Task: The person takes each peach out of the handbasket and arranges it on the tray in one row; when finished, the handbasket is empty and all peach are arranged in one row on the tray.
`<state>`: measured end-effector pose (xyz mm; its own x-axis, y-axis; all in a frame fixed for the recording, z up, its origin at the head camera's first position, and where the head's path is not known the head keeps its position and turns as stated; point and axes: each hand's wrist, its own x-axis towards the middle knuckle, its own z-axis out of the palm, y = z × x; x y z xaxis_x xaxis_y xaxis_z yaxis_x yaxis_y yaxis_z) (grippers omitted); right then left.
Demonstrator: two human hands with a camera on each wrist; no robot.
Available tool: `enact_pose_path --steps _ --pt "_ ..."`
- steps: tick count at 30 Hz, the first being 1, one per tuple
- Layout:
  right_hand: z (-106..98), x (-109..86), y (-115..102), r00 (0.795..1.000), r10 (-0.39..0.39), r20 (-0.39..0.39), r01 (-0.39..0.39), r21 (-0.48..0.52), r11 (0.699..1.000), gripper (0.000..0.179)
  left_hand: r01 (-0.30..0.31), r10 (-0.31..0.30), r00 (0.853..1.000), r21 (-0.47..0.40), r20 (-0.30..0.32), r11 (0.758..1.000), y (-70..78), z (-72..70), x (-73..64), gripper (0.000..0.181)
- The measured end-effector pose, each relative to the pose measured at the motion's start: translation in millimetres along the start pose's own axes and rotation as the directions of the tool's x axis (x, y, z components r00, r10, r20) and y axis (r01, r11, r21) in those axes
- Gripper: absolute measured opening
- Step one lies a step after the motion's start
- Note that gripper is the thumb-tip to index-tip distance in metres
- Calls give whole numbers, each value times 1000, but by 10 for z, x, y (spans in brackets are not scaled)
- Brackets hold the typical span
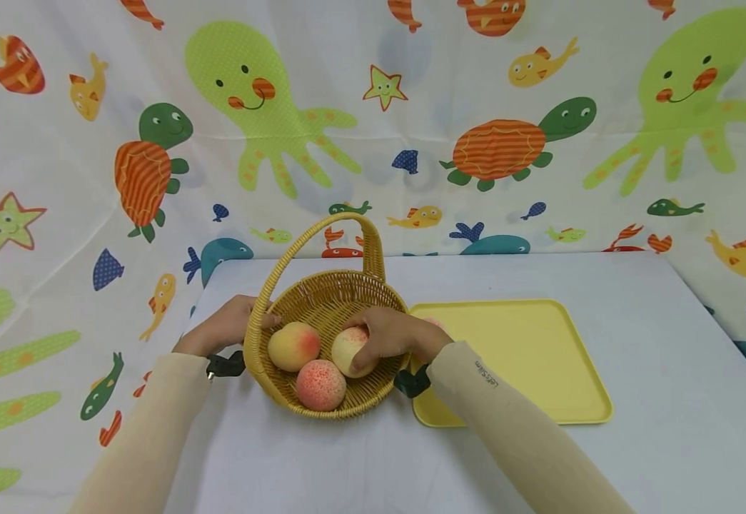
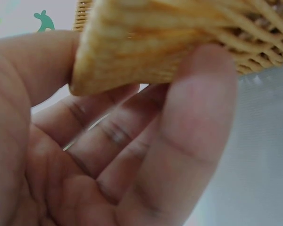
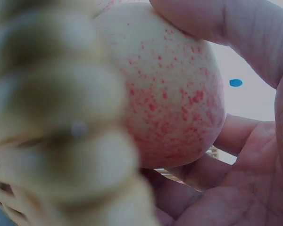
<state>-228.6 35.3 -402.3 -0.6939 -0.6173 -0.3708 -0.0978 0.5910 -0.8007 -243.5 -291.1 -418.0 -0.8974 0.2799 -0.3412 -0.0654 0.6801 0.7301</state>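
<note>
Cream-coloured round peach with red speckles [image 1: 345, 351] is gripped in the right hand [image 1: 388, 334], its thumb on the near side and the fingers curled round the far side, just inside the right edge of a round golden-yellow wicker basket [image 1: 353, 289]; whether it touches the basket's floor I cannot tell. The left hand [image 1: 234, 321] is clamped on the left edge of the basket, thumb and fingers on either side of the woven rim, so the two hands are well apart, at opposite edges. Beside the held fruit, towards the basket's near edge, sits a pinkish-red speckled round peach [image 1: 321, 385], and nearer the left edge a yellow peach with a red blush [image 1: 292, 348]. A tall arched wicker handle [image 1: 283, 264] rises over the basket from its near left edge to its far right edge. Each wrist, below a long beige sleeve [image 1: 507, 414], carries a small black device [image 1: 412, 383]. Right of the basket lies a flat yellow rectangular tray with rounded corners [image 1: 533, 357]; at its far left corner a bit of something pink shows, mostly hidden behind the right wrist. Basket and tray stand on a white-covered table [image 1: 655, 350], the basket towards its left edge. Beyond the far edge hangs a white cloth printed with sea animals [image 1: 347, 71]
</note>
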Motion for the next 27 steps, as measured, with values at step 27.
enact_pose_path --steps 27 --pt "-322 -520 108 967 -102 -232 105 1 994 77 -4 4 1000 18 0 1000 7 7 -36 32"
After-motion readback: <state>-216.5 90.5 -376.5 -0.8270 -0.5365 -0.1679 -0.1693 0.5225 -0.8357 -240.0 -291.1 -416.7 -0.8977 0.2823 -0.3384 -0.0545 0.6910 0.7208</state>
